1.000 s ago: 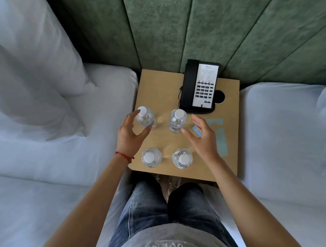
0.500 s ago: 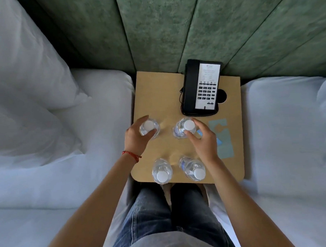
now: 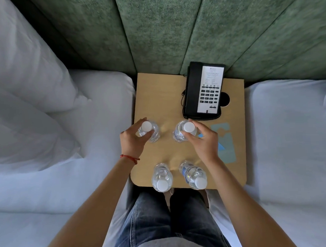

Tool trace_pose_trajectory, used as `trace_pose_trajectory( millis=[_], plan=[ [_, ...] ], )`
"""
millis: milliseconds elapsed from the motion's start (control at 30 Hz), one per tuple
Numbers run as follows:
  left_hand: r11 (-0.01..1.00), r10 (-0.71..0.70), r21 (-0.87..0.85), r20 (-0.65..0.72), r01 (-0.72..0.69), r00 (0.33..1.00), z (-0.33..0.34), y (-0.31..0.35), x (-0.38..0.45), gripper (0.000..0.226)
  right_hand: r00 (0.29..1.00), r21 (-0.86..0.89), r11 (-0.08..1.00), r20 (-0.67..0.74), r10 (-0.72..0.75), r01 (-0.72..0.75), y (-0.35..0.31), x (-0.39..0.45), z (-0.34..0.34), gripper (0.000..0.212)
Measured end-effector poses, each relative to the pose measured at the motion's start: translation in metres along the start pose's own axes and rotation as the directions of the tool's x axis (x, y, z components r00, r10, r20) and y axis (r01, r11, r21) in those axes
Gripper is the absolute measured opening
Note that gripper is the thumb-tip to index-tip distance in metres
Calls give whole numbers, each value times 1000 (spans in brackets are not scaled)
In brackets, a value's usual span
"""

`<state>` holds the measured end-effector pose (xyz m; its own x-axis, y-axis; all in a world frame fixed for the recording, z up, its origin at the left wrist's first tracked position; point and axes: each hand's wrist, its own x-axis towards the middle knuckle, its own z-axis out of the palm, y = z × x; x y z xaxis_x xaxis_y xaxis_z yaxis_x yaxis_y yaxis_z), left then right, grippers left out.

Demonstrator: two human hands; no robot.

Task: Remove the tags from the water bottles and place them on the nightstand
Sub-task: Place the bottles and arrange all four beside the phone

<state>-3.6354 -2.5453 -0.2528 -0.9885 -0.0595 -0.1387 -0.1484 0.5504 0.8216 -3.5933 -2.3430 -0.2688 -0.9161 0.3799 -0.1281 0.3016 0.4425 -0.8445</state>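
Several clear water bottles with white caps stand on the wooden nightstand [image 3: 163, 97]. My left hand [image 3: 132, 141] grips the back-left bottle [image 3: 149, 130] around its neck. My right hand [image 3: 205, 141] grips the back-right bottle [image 3: 184, 130] just below its cap. Two more bottles stand at the front edge, the front-left bottle [image 3: 161, 178] and the front-right bottle [image 3: 194, 176]. Light blue paper tags [image 3: 226, 148] lie flat on the nightstand to the right of my right hand, partly hidden by it.
A black telephone [image 3: 203, 89] sits at the back right of the nightstand, beside a round hole [image 3: 225, 100]. White beds flank the nightstand, with a pillow [image 3: 25, 73] on the left. A green padded headboard [image 3: 173, 29] rises behind. My legs in jeans are below the front edge.
Both hands went from open near the back bottles to gripping them, the left on the back-left bottle and the right on the back-right one. The camera view shifted downward.
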Motion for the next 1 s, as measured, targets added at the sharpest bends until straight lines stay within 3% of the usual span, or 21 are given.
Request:
trace_pose_trajectory(
  millis=[700,1000],
  plan=[
    [999,40,13,-31,-40,999,23,28,128,39,998,82,996,-62,-20,25,-27,123,40,36],
    [998,55,30,27,-56,998,35,33,146,35,999,76,996,19,-39,38,-36,146,38,36]
  ],
)
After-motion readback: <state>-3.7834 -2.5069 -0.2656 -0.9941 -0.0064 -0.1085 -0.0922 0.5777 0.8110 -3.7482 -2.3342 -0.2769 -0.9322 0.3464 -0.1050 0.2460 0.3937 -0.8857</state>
